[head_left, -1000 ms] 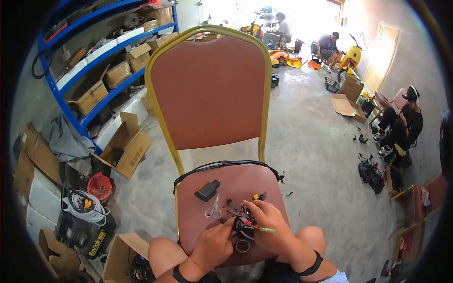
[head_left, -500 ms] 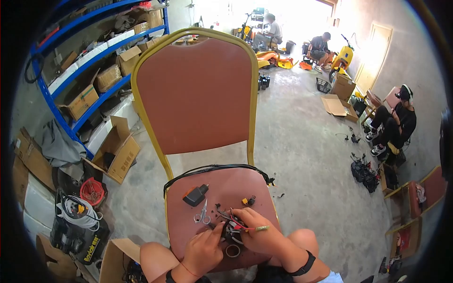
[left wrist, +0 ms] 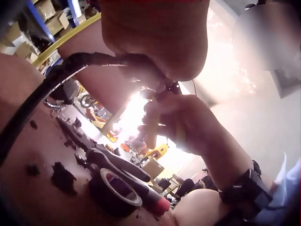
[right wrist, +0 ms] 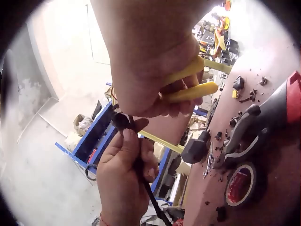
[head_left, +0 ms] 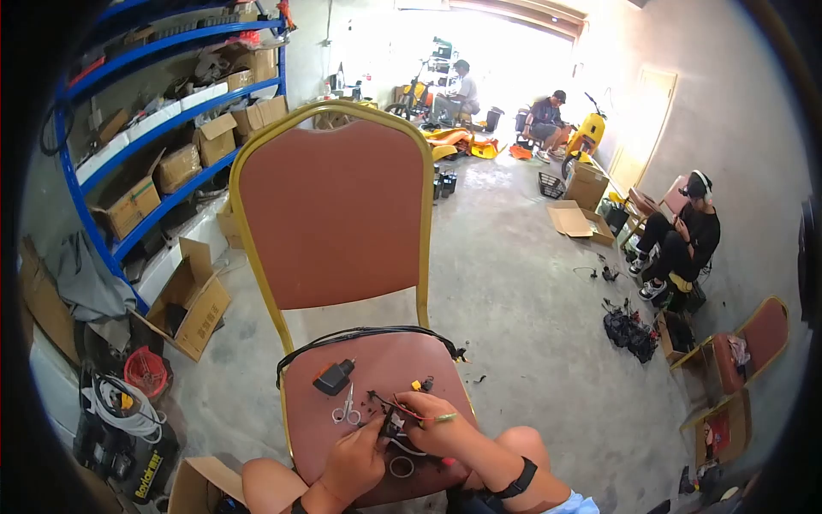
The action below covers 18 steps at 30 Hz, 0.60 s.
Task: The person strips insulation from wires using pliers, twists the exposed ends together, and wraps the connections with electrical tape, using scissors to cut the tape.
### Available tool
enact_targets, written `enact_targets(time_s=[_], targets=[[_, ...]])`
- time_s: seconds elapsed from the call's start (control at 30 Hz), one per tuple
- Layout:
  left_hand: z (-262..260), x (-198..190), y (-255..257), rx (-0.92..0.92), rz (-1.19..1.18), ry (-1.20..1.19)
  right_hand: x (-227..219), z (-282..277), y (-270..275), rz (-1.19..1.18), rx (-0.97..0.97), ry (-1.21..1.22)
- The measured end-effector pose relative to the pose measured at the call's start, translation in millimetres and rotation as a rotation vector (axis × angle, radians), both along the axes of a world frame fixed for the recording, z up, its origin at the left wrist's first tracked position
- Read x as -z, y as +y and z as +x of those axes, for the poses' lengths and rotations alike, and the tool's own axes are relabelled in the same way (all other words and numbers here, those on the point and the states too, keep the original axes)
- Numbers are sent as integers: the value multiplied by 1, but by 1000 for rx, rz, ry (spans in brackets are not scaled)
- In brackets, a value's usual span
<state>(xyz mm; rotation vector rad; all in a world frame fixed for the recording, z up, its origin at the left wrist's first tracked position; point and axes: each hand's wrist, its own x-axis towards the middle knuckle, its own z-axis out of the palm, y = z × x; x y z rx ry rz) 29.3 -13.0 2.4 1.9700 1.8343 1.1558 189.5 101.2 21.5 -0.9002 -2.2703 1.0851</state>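
My left hand pinches a black cable near its thick round end, with the thumb along it. Close against it, my right hand has its fingers curled round a tool with two yellow handles; its working end is hidden by the hand. Below the hands on the chair seat lie red-and-grey pliers and a roll of black tape. Small scissors and a black-and-orange tool rest farther left. A thin red wire with a green end overlaps the right hand.
Black cables run along the back of the seat, below the chair's backrest. A yellow connector and black scraps lie on the seat. Blue shelving and boxes stand left; a seated person is at the right.
The head view has tilted up and turned, so the chair appears farther left and lower. Both hands stay together over the seat's front.
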Motion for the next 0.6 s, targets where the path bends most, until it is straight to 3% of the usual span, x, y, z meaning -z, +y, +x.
enact_targets(time_s=[0.13, 0.23, 0.33, 0.47, 0.6], targets=[[-3, 10, 6, 59, -291, -415, 4, 1, 2, 93, 73, -59], [0, 4, 7, 46, -294, -457, 11, -1, 0, 58, 117, -53], [7, 16, 9, 7, -101, -176, 15, 1, 1, 52, 88, -73], [20, 12, 12, -85, -71, -177, 19, 5, -7, 110, 113, 3], [16, 9, 9, -174, -22, 52, 20, 6, -13, 125, 36, 67]])
